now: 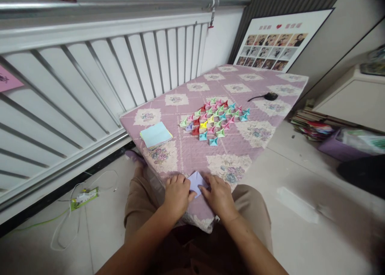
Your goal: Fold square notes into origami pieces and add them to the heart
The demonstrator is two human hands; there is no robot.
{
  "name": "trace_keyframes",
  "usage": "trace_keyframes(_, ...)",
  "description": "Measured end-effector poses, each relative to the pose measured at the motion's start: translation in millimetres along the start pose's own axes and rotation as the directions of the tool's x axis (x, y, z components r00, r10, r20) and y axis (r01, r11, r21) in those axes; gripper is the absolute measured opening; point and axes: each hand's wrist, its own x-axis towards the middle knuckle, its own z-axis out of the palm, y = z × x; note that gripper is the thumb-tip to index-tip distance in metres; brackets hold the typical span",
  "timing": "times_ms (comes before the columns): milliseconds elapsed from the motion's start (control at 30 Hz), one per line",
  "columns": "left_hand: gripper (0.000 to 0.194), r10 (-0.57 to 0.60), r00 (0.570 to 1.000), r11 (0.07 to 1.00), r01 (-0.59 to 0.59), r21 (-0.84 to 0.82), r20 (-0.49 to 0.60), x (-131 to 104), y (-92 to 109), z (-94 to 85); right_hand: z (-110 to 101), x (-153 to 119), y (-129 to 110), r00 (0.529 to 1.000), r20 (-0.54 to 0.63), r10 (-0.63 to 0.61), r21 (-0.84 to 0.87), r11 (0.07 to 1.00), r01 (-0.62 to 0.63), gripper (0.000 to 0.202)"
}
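Note:
A small lavender paper [197, 182], folded to a point at its top, lies near the table's front corner. My left hand [178, 192] pinches its left side between thumb and fingers. On its right side, my right hand [219, 194] holds the edge in the same way, thumb on top. Beyond them, rows of small folded paper pieces [203, 125] in red, green, yellow, blue and pink stand on the cloth. A stack of square paper [156, 135] with a light blue sheet on top lies to the left.
The table has a floral purple cloth [192, 156]. A black object with a cord [270, 96] lies at its back right. A radiator [120, 62] runs along the left, and a photo board [270, 42] leans behind.

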Motion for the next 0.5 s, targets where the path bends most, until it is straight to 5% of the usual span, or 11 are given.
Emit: trace_keyframes(500,0.031,-0.009,1.0,0.998,0.008,-0.068,-0.015,-3.1,-1.2,4.8,1.9,-0.8,0.9,0.998,0.017,0.065,0.132,0.989,-0.067,0.012)
